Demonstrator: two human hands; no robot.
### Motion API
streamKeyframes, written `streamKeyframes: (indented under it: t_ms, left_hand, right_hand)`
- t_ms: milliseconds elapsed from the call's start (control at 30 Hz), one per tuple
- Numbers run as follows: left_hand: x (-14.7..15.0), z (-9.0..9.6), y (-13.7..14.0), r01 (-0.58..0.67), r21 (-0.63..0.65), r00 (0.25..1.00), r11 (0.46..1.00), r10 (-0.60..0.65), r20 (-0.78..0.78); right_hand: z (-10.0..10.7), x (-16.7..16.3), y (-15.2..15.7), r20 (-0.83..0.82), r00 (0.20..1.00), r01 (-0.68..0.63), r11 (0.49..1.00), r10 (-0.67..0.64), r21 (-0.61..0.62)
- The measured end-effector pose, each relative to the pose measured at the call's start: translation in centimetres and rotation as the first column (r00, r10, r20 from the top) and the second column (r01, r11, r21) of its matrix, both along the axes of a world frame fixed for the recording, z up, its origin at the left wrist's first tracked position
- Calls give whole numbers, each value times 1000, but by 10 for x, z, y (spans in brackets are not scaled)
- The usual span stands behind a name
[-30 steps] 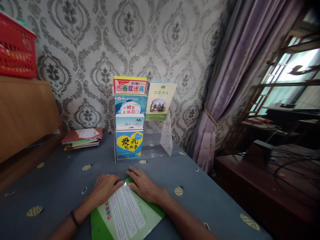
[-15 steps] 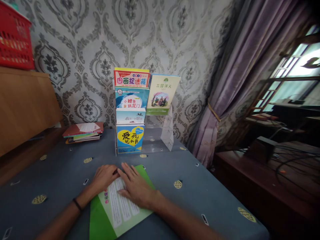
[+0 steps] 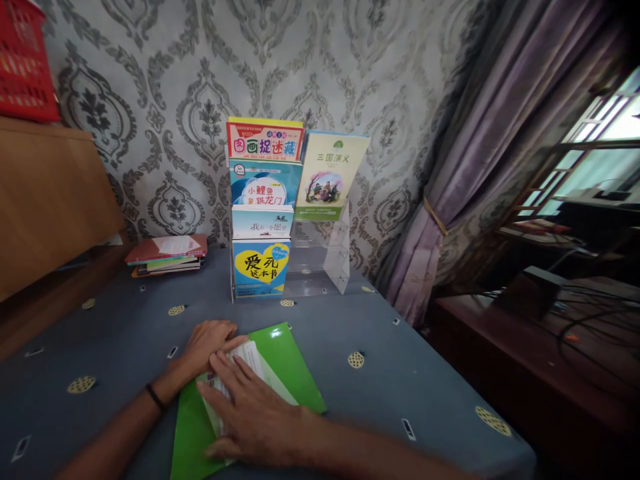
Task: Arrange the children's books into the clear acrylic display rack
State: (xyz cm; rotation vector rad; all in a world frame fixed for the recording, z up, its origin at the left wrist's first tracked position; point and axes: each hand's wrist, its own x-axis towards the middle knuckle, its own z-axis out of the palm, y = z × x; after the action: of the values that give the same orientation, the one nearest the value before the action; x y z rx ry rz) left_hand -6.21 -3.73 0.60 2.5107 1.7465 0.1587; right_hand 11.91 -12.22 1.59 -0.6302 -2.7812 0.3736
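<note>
A green book [image 3: 293, 363] with a pale printed text panel lies flat and slanted on the cloth-covered table. My right hand [image 3: 260, 413] rests on its cover, palm down with the fingers spread, hiding most of the panel. My left hand [image 3: 210, 347], with a dark band at the wrist, lies at the book's upper left edge. Its thumb reaches over the cover and the other fingers lie outstretched, partly hidden. Beyond the hands stands a clear book rack [image 3: 337, 260]. Its left column carries several books, with a blue and yellow book [image 3: 260, 267] lowest; a cream and green book [image 3: 330, 177] leans at upper right.
A small stack of books [image 3: 167, 257] lies at the back left of the table [image 3: 400, 393]. A wooden cabinet [image 3: 50, 200] with a red basket [image 3: 25, 63] on it stands at left. Purple curtains [image 3: 450, 147] and a dark red desk [image 3: 480, 333] with cables are at right.
My right hand has slid left and toward me across the book, uncovering more green at its right side. My left hand stays near the upper left edge. The view has shifted slightly.
</note>
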Motion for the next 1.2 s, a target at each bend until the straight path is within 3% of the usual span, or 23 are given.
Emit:
streamKeyframes:
  t_ms: [167,367,500,633,733,800,933,1200]
  left_hand:
    - [-3,3,1,16,21,1000,1000,-15,-26]
    - [-17,9,3,4,59,999,998,-2,-43]
    - [-17,8,1,22,155,999,988,-15,-48]
    - [-8,1,-8,-2,243,976,970,-52,213]
    - [-1,-6,-15,8,190,890,982,-93,447]
    - [1,-10,-17,12,163,861,987,-93,500]
    - [-1,-14,-17,24,176,871,984,-106,479]
    - [3,-13,-19,93,206,937,974,-156,313]
  right_hand:
    - [6,2,-1,12,999,-30,997,31,-67]
    - [-2,2,9,14,1000,28,996,-27,-81]
    - [-4,0,11,-5,999,42,995,-43,-86]
    - [-7,-1,19,-172,973,118,970,-156,-213]
    - [-14,-2,30,-346,890,163,917,-296,-365]
    - [-19,-2,36,-408,839,177,890,-359,-420]
    - [-25,5,35,-418,829,203,897,-371,-394]
    - [-25,44,32,-234,881,334,891,-411,-307]
